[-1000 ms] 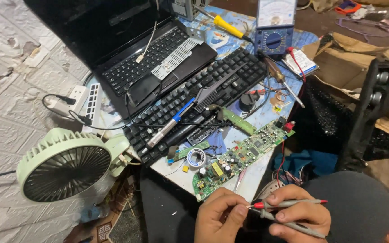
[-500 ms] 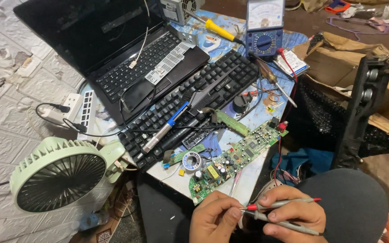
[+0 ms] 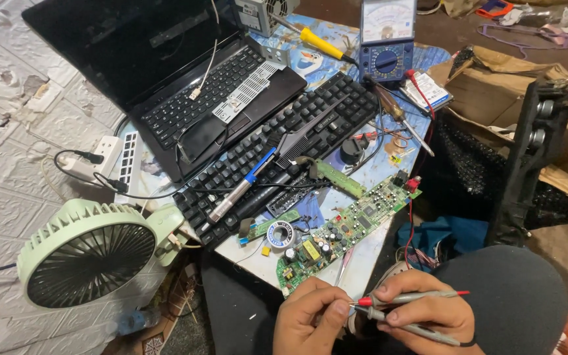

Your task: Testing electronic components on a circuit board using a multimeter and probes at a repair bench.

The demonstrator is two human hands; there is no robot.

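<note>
Low in the view, my right hand (image 3: pixel 422 314) holds two meter probes (image 3: pixel 407 299), one with a red collar and tip, one grey and black. My left hand (image 3: pixel 307 322) pinches at the probe tips right beside it. Both hands hover over my dark-clad lap, just below the near end of a long green circuit board (image 3: pixel 346 230) lying on the small table. An analog multimeter (image 3: pixel 387 39) stands at the table's far edge, its red lead running down toward my hands.
A black keyboard (image 3: pixel 284 154) carries a blue-handled soldering iron (image 3: pixel 241 187); behind it lies an open black laptop (image 3: pixel 185 85). A pale green fan (image 3: pixel 87 253) and a white power strip (image 3: pixel 116 161) sit left. A solder reel (image 3: pixel 280 235), a yellow screwdriver (image 3: pixel 323 45) and cardboard (image 3: pixel 494 85) lie around.
The view has shifted slightly, so the table sits a little higher and further left. My hands stay together on the probes, barely moved.
</note>
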